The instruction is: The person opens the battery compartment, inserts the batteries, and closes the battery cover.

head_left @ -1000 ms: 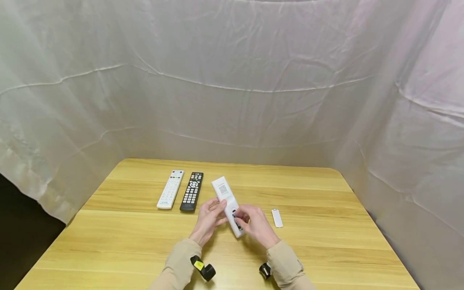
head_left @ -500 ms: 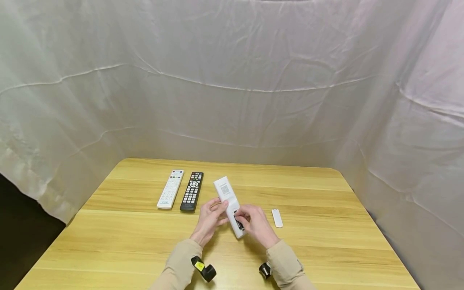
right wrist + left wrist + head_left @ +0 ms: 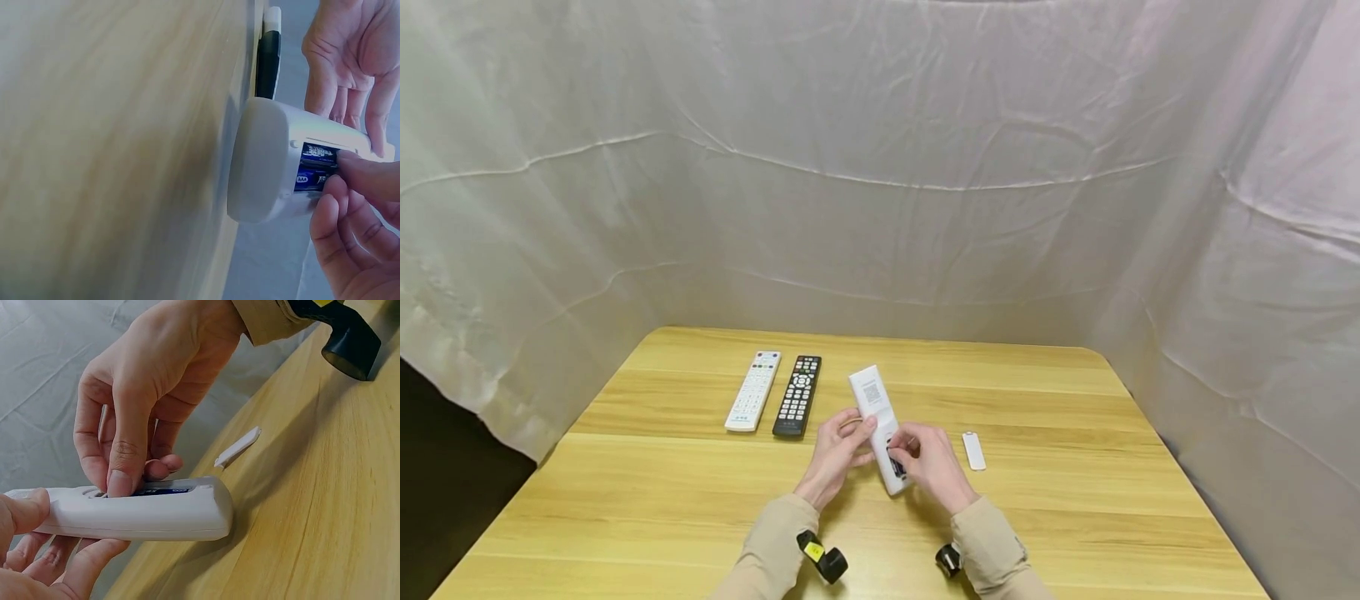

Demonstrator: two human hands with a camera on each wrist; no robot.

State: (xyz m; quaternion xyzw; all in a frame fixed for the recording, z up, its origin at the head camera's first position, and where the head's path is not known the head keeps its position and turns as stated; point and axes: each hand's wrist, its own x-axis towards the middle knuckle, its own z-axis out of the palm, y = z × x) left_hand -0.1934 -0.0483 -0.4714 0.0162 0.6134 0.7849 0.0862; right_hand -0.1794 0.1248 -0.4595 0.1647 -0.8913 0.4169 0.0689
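My left hand (image 3: 833, 454) grips a white remote control (image 3: 872, 393), its back turned up and its thumb on top. The open battery compartment faces my right hand (image 3: 931, 467). Two blue AAA batteries (image 3: 310, 180) lie side by side in that compartment in the right wrist view. The right thumb and forefinger pinch at the inner end of the batteries, hiding that end; the other fingers are curled. From the left wrist view, a strip of blue battery (image 3: 164, 491) shows beside the right thumb. A white battery cover (image 3: 973, 451) lies on the table to the right.
A white remote (image 3: 753, 392) and a black remote (image 3: 797, 397) lie buttons up, side by side, left of the hands. The wooden table (image 3: 1075, 492) is enclosed by pale curtains (image 3: 880, 233) at the back and sides.
The held remote has shifted slightly right and turned a little more upright. The right fingers stay at the compartment, where more of the dark battery now shows below them.
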